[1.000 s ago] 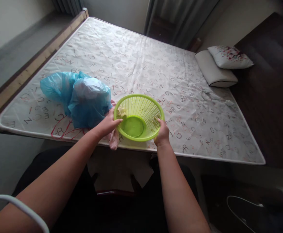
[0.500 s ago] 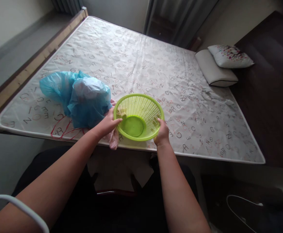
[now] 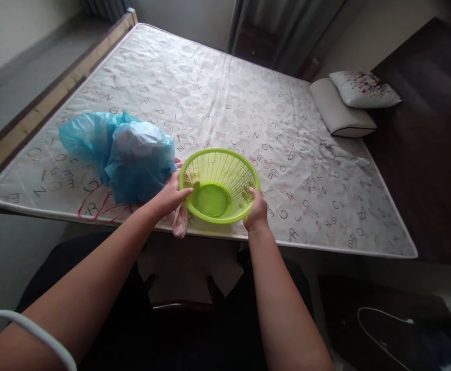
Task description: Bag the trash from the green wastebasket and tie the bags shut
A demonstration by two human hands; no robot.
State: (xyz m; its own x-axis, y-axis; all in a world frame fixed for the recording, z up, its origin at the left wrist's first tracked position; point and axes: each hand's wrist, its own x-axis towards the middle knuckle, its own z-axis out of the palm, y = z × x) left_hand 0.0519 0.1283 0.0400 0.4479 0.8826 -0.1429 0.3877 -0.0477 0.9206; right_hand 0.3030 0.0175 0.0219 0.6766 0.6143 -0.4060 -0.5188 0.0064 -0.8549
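A round lime-green plastic colander (image 3: 211,200) with slotted sides is held near the front edge of the mattress (image 3: 225,98); nothing shows inside it. My left hand (image 3: 171,196) grips its left rim, thumb over the edge. On the opposite side my right hand (image 3: 256,210) clasps the rim, thumb on top and the other fingers hidden beneath. Left of the colander sits a full, crumpled blue plastic bag (image 3: 138,159). A pink cloth (image 3: 180,221) lies partly under my left hand and hangs toward the mattress edge. Red string (image 3: 99,206) trails out below the bag.
A beige pillow (image 3: 339,111) and a white printed cushion (image 3: 364,88) rest at the far right. A wooden bed rail (image 3: 55,87) runs along the left. Grey curtains (image 3: 283,31) hang behind. A white cable (image 3: 383,314) lies at lower right, and another white cord (image 3: 32,327) crosses my left forearm.
The whole view has shifted very slightly to the left. Both hands keep the same hold on the colander, and nothing else has visibly moved.
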